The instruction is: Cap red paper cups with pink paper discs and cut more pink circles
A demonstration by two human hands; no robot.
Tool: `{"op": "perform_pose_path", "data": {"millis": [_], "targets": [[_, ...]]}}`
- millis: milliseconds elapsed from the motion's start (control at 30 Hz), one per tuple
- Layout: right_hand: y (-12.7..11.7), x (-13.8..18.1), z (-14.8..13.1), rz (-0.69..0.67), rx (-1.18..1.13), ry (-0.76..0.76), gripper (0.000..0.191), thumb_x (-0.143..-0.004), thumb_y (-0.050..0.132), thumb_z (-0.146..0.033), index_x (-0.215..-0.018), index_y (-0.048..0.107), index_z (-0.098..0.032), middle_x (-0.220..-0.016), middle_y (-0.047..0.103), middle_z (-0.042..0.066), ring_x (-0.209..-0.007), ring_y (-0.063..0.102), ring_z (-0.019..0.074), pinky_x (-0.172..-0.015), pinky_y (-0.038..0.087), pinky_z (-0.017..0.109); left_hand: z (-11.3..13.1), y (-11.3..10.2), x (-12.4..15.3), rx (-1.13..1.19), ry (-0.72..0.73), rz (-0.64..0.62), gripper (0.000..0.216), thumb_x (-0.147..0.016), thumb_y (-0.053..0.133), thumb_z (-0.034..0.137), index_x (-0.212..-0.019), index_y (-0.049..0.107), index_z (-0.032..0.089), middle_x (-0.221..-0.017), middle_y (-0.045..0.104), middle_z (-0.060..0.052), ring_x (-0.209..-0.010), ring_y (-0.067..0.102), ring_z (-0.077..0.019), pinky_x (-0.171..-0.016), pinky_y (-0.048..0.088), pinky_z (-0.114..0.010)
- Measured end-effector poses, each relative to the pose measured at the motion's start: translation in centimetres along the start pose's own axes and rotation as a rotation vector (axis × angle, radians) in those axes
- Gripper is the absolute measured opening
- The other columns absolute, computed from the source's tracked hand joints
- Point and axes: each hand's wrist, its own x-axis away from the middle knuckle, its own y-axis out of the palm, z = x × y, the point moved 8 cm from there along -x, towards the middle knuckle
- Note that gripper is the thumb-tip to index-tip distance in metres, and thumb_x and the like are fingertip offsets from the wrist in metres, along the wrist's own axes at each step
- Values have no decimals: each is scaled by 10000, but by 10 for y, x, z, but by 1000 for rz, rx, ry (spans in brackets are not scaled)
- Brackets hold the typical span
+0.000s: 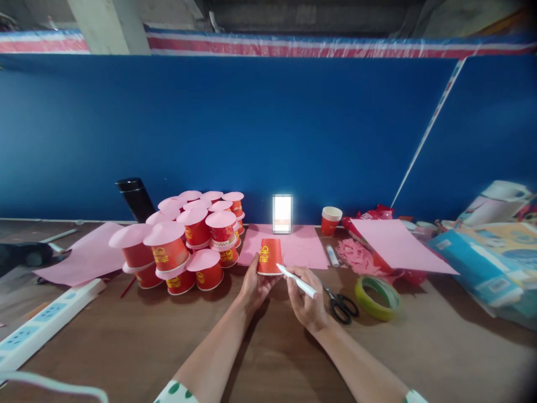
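My left hand [254, 285] grips an upside-down red paper cup [270, 256] that stands on a pink paper sheet [302, 249]. A white pen [296, 280] is pinched in my right hand [307, 302], its tip touching the cup's rim at the lower right. Both hands rest on the brown table [251, 347] just in front of the sheet.
A pile of red cups capped with pink paper discs [188, 240] stands left. Scissors [340, 305], a green tape roll [376, 296], a glue stick [332, 255], pink scraps [356, 254], stacked cups [331, 220], a lit phone [282, 213], a black flask [135, 198] and a power strip [42, 324] lie around.
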Motion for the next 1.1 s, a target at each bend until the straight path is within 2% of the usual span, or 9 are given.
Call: {"op": "perform_pose_path", "data": {"millis": [300, 467, 700, 900, 1100], "targets": [[2, 1, 4, -20, -31, 29, 158, -856, 465, -152, -982, 559, -172, -850, 631, 74, -786, 601, 181, -719, 493, 323, -1, 3, 1, -18, -17, -33, 438, -802, 523, 478, -1070, 582, 136, -964, 671, -116, -897, 636, -241, -815, 508, -380], [2, 2, 5, -22, -36, 47, 172, -862, 461, -164, -1004, 558, -168, -861, 633, 79, -793, 612, 183, -724, 499, 319, 2, 11, 4, -36, 16, -90, 389, -786, 571, 434, -1066, 586, 165, -1016, 658, -104, -951, 614, -222, -855, 484, -342], [-1, 1, 2, 15, -11, 28, 180, -854, 476, -151, -1016, 551, -169, -868, 632, 76, -793, 612, 179, -716, 501, 313, 0, 12, 4, -30, -2, -125, 392, -781, 579, 432, -1059, 580, 156, -1006, 655, -106, -934, 614, -218, -847, 484, -354], [-2, -1, -1, 24, -40, 7, 180, -851, 474, -130, -1010, 549, -169, -857, 630, 79, -784, 604, 178, -705, 495, 316, 0, 10, 2, 9, 0, -97, 345, -787, 565, 435, -991, 592, 159, -970, 662, -87, -888, 625, -208, -844, 483, -355], [-1, 1, 1, 6, -56, 22, 171, -848, 472, -124, -992, 553, -169, -852, 618, 73, -783, 587, 174, -707, 480, 315, 2, 8, 3, -29, 14, -51, 438, -771, 550, 503, -1031, 595, 152, -994, 658, -113, -947, 611, -240, -833, 487, -352]]}}
